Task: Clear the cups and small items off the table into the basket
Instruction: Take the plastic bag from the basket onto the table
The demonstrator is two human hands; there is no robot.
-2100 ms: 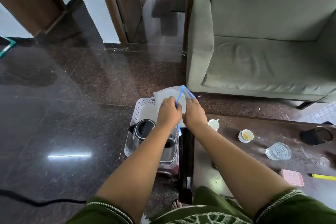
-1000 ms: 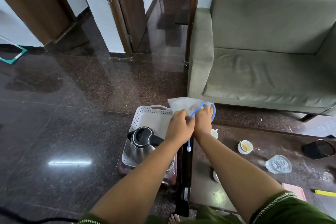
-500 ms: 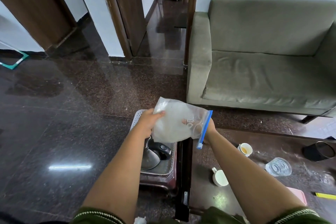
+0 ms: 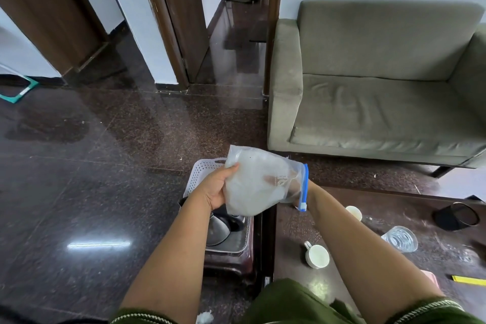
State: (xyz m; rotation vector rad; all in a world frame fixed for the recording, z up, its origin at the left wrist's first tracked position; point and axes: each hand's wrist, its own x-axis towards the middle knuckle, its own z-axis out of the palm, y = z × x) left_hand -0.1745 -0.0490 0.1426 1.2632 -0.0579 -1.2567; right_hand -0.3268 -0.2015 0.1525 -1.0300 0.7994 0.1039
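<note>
Nearest the camera, on the dark tabletop [image 4: 297, 231] at right, a white cup [image 4: 317, 255] lies tipped on its side w/ handle up-left, not yet cleared. Right of it sits a clear glass [image 4: 401, 239]; a yellow item [image 4: 468, 280] and a pink thing [image 4: 431, 277] show at the right edge, partly cut off. A second white cup [image 4: 354, 212] stands a bit further back, just beside the right forearm. A black pot-like thing [image 4: 456, 216] lies tilted toward the far right.

Left of the tabletop, the white basket [image 4: 203, 172] rests on a dark red stool [image 4: 231, 258]; a steel kettle [image 4: 221, 226] w/ black lid is already inside it.

Above the basket, both hands hold a clear zip bag [image 4: 259, 181] w/ blue closure. Left hand [image 4: 217, 187] grips the bag's left edge, thumb on top, fingers curled under. Right hand [image 4: 273, 180] is mostly hidden behind the plastic; fingers show faintly through it, seem to hold the bag near the blue strip, exact grip can't tell.

Progress, as a judgement: early-to-mid. Kettle is in, bag looks abt to go in next. Left: two cups, glass, small bits on tabletop.

Beyond: glossy dark floor [image 4: 105, 139], grey-green sofa [image 4: 381, 92], doorways at back.
</note>
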